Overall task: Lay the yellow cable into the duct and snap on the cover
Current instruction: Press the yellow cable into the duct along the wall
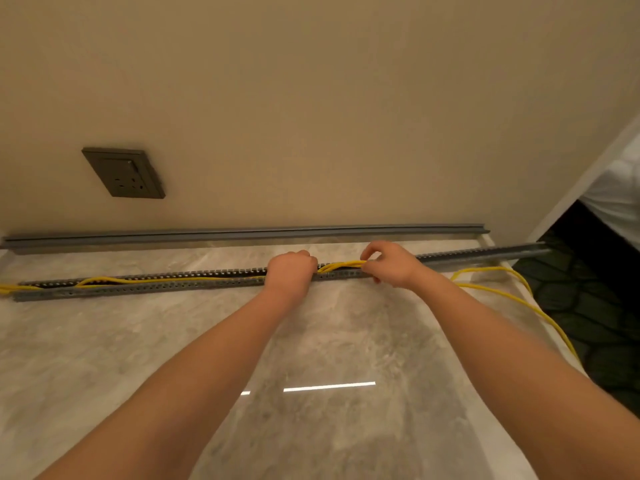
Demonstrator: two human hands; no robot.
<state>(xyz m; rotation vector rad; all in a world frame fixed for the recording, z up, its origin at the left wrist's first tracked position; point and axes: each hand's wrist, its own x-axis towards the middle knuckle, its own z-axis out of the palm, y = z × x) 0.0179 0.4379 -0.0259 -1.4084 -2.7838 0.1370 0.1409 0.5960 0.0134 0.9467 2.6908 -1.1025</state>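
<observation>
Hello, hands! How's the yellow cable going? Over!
Left hand pressing on duct. Right hand pinching yellow cable. Left half laid. Cover waiting by wall.

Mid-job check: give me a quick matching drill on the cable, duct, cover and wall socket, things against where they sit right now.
Things:
1. yellow cable
2. duct
3. cover
4. wall socket

Places:
A. lying along the foot of the wall
B. on the wall, upper left
C. partly in the duct, rest trailing off right
D. on the marble surface, under both hands

Pairs: 1-C, 2-D, 3-A, 4-B
</observation>
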